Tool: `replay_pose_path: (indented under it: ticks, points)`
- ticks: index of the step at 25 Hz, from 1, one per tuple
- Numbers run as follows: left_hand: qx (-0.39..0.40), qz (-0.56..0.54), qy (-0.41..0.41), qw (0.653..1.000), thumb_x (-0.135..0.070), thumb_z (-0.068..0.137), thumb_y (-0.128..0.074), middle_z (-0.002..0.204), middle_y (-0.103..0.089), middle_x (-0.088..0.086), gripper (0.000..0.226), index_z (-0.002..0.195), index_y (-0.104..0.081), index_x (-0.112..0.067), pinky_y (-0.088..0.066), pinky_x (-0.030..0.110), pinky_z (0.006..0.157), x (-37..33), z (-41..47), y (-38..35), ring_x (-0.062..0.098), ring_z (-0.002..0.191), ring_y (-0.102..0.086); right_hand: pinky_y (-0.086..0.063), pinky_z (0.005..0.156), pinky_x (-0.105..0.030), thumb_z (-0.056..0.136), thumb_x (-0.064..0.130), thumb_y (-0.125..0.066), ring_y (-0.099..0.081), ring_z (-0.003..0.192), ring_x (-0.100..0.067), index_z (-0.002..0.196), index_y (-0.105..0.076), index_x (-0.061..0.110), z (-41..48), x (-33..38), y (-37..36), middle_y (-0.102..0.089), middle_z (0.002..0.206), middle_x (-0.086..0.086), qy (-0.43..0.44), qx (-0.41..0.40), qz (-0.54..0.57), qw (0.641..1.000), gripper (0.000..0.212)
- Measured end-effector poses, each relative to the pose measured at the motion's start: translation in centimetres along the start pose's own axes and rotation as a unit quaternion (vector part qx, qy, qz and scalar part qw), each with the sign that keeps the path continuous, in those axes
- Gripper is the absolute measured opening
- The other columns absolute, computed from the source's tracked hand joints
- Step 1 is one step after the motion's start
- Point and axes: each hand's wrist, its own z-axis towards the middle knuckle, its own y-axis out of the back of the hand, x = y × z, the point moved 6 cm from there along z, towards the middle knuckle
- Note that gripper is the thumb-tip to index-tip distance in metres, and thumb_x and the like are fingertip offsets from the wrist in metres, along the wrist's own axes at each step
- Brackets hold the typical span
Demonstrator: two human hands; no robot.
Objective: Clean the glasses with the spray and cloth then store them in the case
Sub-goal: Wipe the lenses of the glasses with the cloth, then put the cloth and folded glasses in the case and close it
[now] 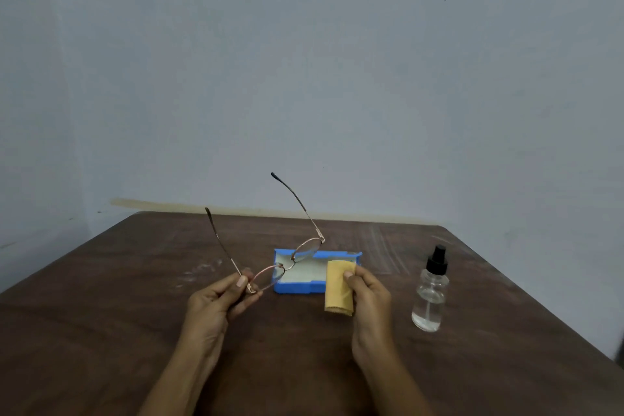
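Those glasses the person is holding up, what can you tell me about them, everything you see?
The glasses have a thin, gold-toned, metal-looking frame, two oval clear lenses and dark arm tips. Both arms are unfolded, pointing up and away. They are held tilted in the air, in front of the blue case in this view. Only the left hand touches them, its fingers pinching the frame by one hinge.

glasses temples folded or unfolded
Unfolded: both temples of the glasses stick up and away from the lenses, held by the left hand.
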Motion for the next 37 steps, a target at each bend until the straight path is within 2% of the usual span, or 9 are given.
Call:
replay_pose_path:
  ticks: [5, 9, 14, 21, 27, 31, 33, 35, 37]
  points:
    - [0.029, 0.079, -0.034, 0.996, 0.01, 0.083, -0.05, 0.053, -0.071, -0.005, 0.019, 0.088, -0.065, -0.002, -0.053, 0.011, 0.051, 1.0, -0.5, -0.5, 0.005, 0.052, -0.066, -0.048, 0.074, -0.036, 0.085, -0.001, -0.056, -0.057, 0.087, -0.023, 0.114, -0.056, -0.002, -0.7, -0.2, 2.0, -0.063, 0.104, -0.017, -0.029, 0.024, 0.001, 0.999, 0.029]
    - [0.058, 0.143, -0.052, 0.987, 0.011, 0.083, -0.05, 0.053, -0.068, 0.002, 0.021, 0.098, -0.063, 0.004, -0.051, 0.008, 0.05, 1.7, -1.0, -1.4, 0.004, 0.05, -0.065, -0.049, 0.064, -0.033, 0.082, -0.008, -0.056, -0.058, 0.082, -0.021, 0.116, -0.049, 0.007, -1.3, 0.7, 5.3, -0.06, 0.094, -0.007, -0.031, 0.024, -0.015, 0.999, 0.038]
    - [0.074, 0.194, -0.067, 0.976, 0.009, 0.083, -0.052, 0.072, -0.065, 0.013, 0.023, 0.104, -0.062, 0.007, -0.052, 0.008, 0.052, 2.0, -1.1, -1.8, 0.003, 0.052, -0.066, -0.049, 0.068, -0.038, 0.082, -0.004, -0.06, -0.055, 0.092, -0.03, 0.113, -0.049, 0.008, -1.3, 1.8, 10.3, -0.053, 0.108, -0.016, -0.06, -0.051, -0.137, 0.987, 0.035]
    - [0.078, 0.228, -0.08, 0.967, 0.007, 0.083, -0.054, 0.073, -0.066, 0.01, 0.022, 0.103, -0.063, 0.008, -0.052, 0.007, 0.053, 2.2, -1.1, -1.7, 0.001, 0.053, -0.066, -0.048, 0.063, -0.031, 0.08, 0.002, -0.064, -0.06, 0.094, -0.028, 0.106, -0.058, 0.006, -0.9, 3.0, 11.1, -0.059, 0.115, -0.02, -0.071, -0.046, -0.353, 0.932, 0.027]
    - [0.083, 0.231, -0.083, 0.966, 0.007, 0.083, -0.054, 0.074, -0.067, 0.009, 0.023, 0.102, -0.064, 0.0, -0.051, 0.007, 0.053, 2.3, -1.1, -1.8, 0.002, 0.054, -0.066, -0.044, 0.072, -0.025, 0.081, 0.01, -0.06, -0.058, 0.105, -0.025, 0.119, -0.055, 0.012, -1.3, 4.3, 10.6, -0.061, 0.117, -0.013, 0.01, -0.045, -0.555, 0.83, 0.039]
    - [0.08, 0.234, -0.08, 0.966, 0.006, 0.083, -0.055, 0.075, -0.067, 0.01, 0.022, 0.1, -0.065, -0.002, -0.053, 0.009, 0.055, 2.2, -1.2, -1.6, 0.002, 0.055, -0.067, -0.045, 0.067, -0.029, 0.081, 0.009, -0.059, -0.058, 0.1, -0.026, 0.116, -0.051, 0.013, -2.3, 4.9, 10.1, -0.062, 0.108, -0.012, 0.064, -0.053, -0.58, 0.81, 0.036]
    - [0.078, 0.236, -0.078, 0.965, 0.006, 0.082, -0.055, 0.074, -0.067, 0.009, 0.022, 0.1, -0.065, -0.003, -0.053, 0.008, 0.055, 2.2, -1.3, -1.7, 0.001, 0.056, -0.067, -0.048, 0.075, -0.033, 0.083, 0.01, -0.058, -0.055, 0.103, -0.027, 0.112, -0.052, 0.012, -2.9, 5.1, 9.6, -0.062, 0.109, -0.011, 0.103, -0.05, -0.62, 0.777, 0.03]
    - [0.079, 0.24, -0.082, 0.964, 0.007, 0.082, -0.055, 0.074, -0.067, 0.009, 0.023, 0.1, -0.065, -0.003, -0.052, 0.008, 0.054, 2.1, -1.4, -1.9, 0.0, 0.056, -0.067, -0.044, 0.088, -0.036, 0.086, 0.015, -0.056, -0.051, 0.106, -0.027, 0.108, -0.056, 0.01, -3.9, 6.0, 8.8, -0.063, 0.11, -0.01, 0.193, -0.074, -0.647, 0.734, 0.023]
    - [0.075, 0.248, -0.088, 0.962, 0.007, 0.082, -0.055, 0.074, -0.067, 0.008, 0.023, 0.101, -0.064, 0.0, -0.052, 0.007, 0.053, 2.0, -1.4, -2.0, -0.001, 0.055, -0.066, -0.041, 0.09, -0.037, 0.087, 0.015, -0.055, -0.051, 0.103, -0.029, 0.102, -0.061, 0.008, -4.9, 7.1, 7.4, -0.065, 0.105, -0.01, 0.324, -0.081, -0.603, 0.724, 0.017]
